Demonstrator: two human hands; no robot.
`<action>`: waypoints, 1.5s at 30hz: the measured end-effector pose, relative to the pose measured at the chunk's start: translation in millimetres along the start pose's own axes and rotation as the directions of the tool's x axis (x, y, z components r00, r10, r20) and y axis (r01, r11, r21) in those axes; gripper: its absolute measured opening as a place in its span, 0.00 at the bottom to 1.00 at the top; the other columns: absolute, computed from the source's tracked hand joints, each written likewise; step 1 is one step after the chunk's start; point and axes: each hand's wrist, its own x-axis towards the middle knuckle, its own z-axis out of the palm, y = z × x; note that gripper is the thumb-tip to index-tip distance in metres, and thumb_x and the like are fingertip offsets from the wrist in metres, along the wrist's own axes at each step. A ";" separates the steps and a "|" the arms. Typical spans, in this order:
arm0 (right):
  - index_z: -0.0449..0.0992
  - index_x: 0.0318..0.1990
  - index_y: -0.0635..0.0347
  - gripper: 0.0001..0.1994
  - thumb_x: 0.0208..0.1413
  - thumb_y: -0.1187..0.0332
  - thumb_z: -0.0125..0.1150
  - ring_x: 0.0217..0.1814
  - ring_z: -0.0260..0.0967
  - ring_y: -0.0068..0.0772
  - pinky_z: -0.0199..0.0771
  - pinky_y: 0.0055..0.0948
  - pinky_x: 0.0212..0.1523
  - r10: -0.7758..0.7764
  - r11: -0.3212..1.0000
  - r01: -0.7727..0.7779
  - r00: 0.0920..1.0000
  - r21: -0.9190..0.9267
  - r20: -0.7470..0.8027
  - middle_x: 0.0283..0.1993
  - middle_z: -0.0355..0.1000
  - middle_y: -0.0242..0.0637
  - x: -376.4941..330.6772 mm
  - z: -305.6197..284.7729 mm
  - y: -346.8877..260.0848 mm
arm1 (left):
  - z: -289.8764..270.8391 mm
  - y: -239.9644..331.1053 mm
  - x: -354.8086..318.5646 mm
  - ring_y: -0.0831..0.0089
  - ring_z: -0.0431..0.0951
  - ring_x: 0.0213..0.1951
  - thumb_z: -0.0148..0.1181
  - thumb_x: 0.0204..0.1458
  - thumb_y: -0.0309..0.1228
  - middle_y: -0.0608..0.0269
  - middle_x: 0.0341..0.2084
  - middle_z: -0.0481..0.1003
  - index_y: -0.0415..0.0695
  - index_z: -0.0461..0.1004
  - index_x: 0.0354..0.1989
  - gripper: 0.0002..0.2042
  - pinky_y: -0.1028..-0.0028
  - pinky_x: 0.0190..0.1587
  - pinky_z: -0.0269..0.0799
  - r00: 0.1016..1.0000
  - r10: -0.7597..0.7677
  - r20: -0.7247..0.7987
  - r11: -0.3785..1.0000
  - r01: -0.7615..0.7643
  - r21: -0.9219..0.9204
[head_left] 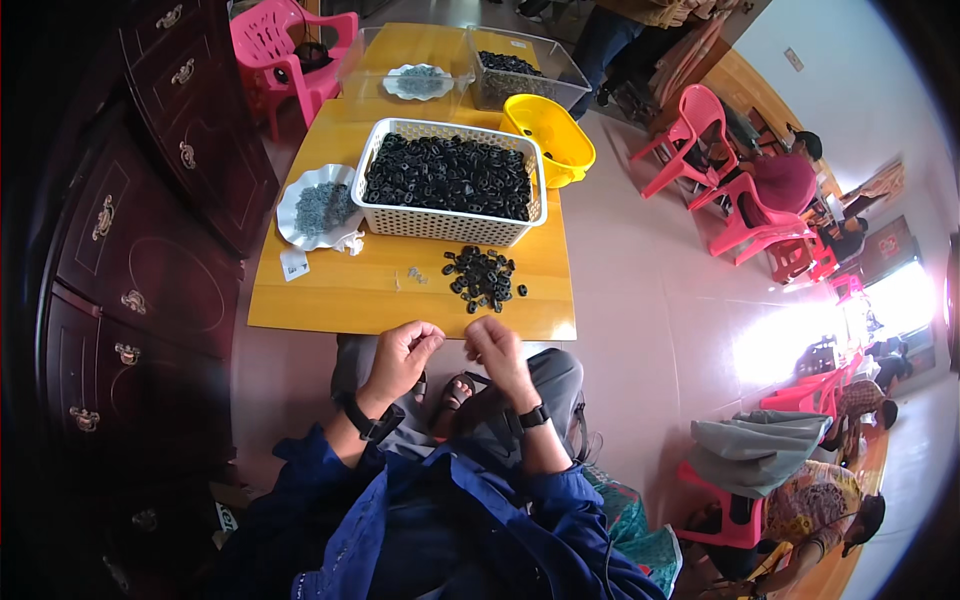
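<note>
Blue jacket (440,535); left fingers (424,331) and right fingers (490,334) pinched, contents unclear; black parts (480,276) beyond.

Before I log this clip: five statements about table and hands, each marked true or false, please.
The white perforated plastic basket holds small black parts. True.
The yellow plastic tub stands left of the basket. False: it stands to the right.
A white wavy-rimmed plate with small grey pieces sits left of the basket. True.
The left hand is inside the basket. False: it is by the near edge of the yellow wood-grain table.
A loose pile of black parts lies between the basket and the right hand. True.
</note>
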 end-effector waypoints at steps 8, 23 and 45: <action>0.80 0.37 0.57 0.08 0.56 0.63 0.65 0.36 0.78 0.46 0.77 0.39 0.37 -0.360 0.762 0.108 0.891 -0.638 -0.278 0.34 0.79 0.42 36.5 -45.6 11.9 | -0.2 -3.2 -0.6 0.87 0.69 0.19 0.60 0.63 0.29 0.70 0.23 0.75 0.38 0.77 0.35 0.07 0.84 0.23 0.65 0.995 -0.100 0.026 0.988 0.102 -0.119; 0.72 0.34 0.58 0.10 0.54 0.64 0.66 0.38 0.74 0.51 0.73 0.47 0.39 -0.418 0.620 0.074 0.874 -0.781 -0.249 0.34 0.74 0.44 43.5 -35.3 10.2 | -1.2 -6.5 -3.4 0.86 0.71 0.20 0.60 0.63 0.29 0.71 0.23 0.74 0.38 0.78 0.35 0.07 0.84 0.22 0.67 0.993 -0.107 0.052 0.984 0.114 -0.138; 0.81 0.49 0.62 0.12 0.61 0.76 0.55 0.24 0.68 0.19 0.70 0.21 0.28 -0.433 0.864 0.401 0.900 -0.304 -0.043 0.30 0.74 0.33 -42.6 -10.6 13.8 | 24.2 18.7 -6.7 0.87 0.67 0.21 0.60 0.62 0.29 0.74 0.20 0.72 0.39 0.77 0.33 0.07 0.82 0.23 0.63 0.986 -0.107 0.125 0.979 0.126 -0.161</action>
